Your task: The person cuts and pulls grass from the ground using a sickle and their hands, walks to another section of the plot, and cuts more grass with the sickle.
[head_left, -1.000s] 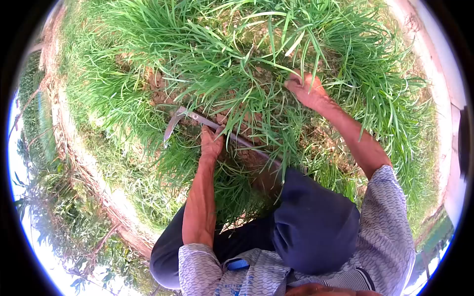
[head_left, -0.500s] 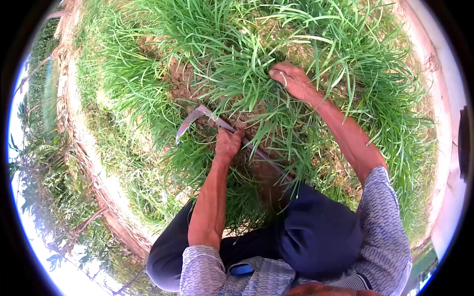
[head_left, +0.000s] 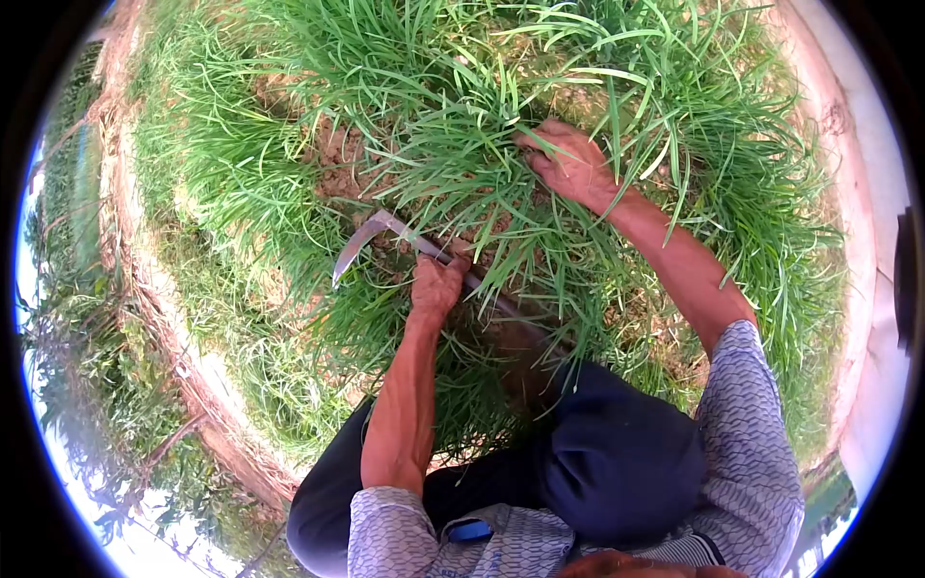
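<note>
The fingers of my left hand are wrapped round the shaft of a sickle just below its head. Its curved metal blade points left and down, and the long handle runs back toward my knee. Farther up and to the right, my right hand is closed at the edge of a clump of long green grass-like leaves. Leaves partly hide its fingertips, so what they grip is unclear.
Brown soil shows between the leafy clumps left of centre. My bent knee in dark trousers is near the handle's lower end. Dry stalks edge the plot at left, with bushes beyond. A pale strip borders the right side.
My right hand has moved left and up to the central clump, its fingers now further among the leaves. My left hand and the sickle have shifted slightly right since the first frame.
</note>
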A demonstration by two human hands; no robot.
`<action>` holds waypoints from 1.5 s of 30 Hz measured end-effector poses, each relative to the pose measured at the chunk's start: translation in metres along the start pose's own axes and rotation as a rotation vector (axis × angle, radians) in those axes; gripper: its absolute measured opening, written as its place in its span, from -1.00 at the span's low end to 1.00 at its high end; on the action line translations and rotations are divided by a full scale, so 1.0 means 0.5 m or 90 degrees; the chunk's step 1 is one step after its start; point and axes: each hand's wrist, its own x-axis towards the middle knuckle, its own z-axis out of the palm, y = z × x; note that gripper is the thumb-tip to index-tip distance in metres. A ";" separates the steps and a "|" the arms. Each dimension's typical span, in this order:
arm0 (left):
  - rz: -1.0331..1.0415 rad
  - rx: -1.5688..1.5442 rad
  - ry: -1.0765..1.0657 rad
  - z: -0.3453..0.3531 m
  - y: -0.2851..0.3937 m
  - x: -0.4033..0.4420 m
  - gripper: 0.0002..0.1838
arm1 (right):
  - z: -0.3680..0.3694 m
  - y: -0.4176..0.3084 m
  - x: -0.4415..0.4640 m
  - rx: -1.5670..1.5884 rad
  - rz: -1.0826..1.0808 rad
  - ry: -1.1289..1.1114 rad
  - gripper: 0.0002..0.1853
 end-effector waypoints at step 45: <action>-0.060 0.091 -0.004 -0.003 0.028 -0.009 -0.32 | 0.028 0.038 0.015 0.330 0.223 0.087 -0.80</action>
